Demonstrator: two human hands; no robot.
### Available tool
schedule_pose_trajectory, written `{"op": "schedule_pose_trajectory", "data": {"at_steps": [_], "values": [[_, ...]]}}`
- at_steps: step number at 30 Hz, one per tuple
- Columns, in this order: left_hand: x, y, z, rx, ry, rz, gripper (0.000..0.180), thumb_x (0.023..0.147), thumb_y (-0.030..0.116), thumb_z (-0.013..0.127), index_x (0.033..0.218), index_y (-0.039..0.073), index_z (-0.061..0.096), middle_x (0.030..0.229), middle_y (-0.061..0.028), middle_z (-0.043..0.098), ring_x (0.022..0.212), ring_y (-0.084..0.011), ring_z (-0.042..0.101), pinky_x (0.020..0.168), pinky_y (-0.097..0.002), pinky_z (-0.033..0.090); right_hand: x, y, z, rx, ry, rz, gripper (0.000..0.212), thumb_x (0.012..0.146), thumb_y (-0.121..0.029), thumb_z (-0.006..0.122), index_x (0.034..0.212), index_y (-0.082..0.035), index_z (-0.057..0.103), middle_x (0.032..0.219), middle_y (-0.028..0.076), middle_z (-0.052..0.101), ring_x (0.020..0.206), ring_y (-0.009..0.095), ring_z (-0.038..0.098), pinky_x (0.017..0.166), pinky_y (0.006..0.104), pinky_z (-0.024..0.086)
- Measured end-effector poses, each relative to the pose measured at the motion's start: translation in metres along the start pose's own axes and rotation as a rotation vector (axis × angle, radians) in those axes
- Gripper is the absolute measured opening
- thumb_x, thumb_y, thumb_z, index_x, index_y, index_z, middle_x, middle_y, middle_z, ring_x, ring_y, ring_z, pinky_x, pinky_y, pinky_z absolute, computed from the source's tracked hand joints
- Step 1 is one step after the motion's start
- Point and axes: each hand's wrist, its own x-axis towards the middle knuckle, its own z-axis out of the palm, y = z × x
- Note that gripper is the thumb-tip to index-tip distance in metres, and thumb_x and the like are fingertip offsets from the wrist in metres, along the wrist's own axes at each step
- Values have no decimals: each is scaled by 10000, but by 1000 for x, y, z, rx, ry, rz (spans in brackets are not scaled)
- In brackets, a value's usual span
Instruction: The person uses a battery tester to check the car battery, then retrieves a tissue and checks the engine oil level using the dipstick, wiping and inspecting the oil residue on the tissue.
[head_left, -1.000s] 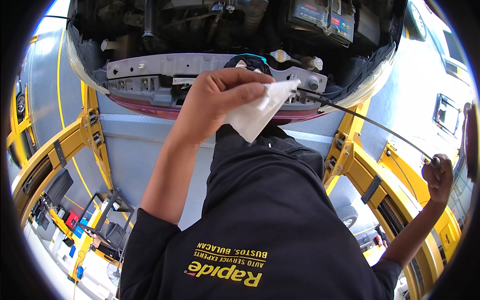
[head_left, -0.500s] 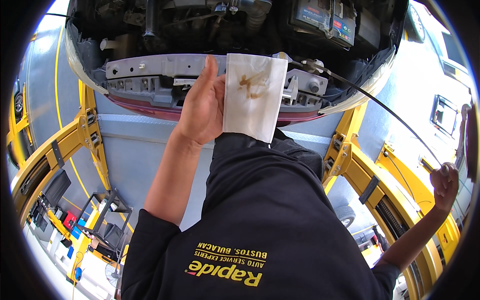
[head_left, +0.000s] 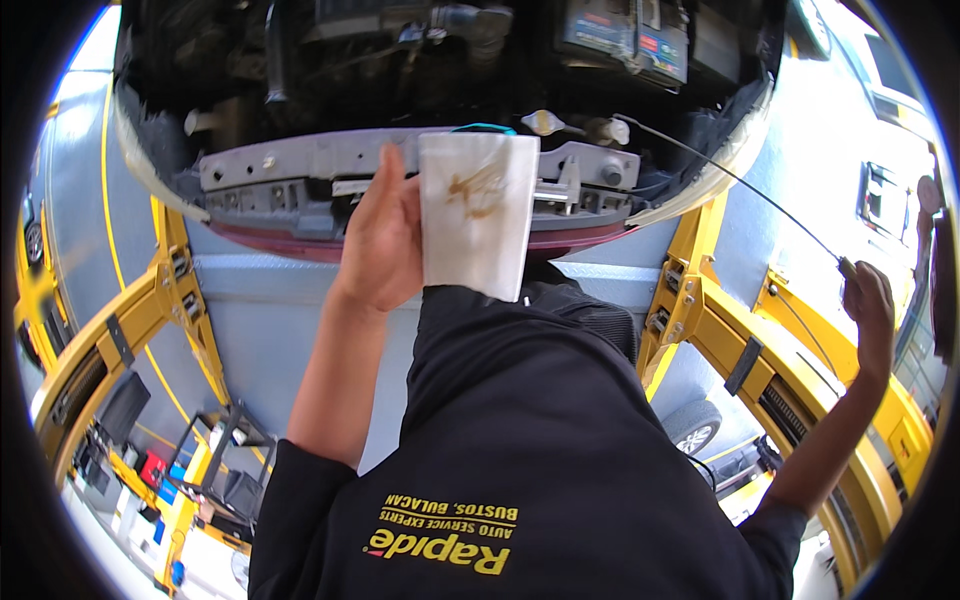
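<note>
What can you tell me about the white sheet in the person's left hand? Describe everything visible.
The white sheet looks like thin paper or cloth. It is roughly rectangular, taller than wide and slightly tilted, with brown smears on its upper half. The left hand, partly hidden behind it, holds its left edge. It appears in front of the grey car panel.

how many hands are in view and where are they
2. The left hand is left of centre, holding up a stained white sheet; the right hand is at the far right, gripping one end of a long thin rod. Others may be hidden.
</note>
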Motion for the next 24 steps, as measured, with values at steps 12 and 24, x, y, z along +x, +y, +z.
{"op": "schedule_pose_trajectory", "data": {"at_steps": [12,24], "values": [[-3,2,-9,42,178,-15,926,1025,695,273,1481,-103,391,1410,-273,561,1250,-341,619,1036,-444,520,107,-59,171,-555,-123,-171,417,994,-360,572,912,22,719,781,205,670,673,275,642,689,421,506],[-1,11,-26,56,254,0,935,1018,702,286,1507,-91,362,1445,-277,530,1278,-342,602,1057,-449,505,161,-49,243,-564,-153,-238,426,956,-383,598,851,11,720,757,198,698,708,329,684,741,429,546]]}}
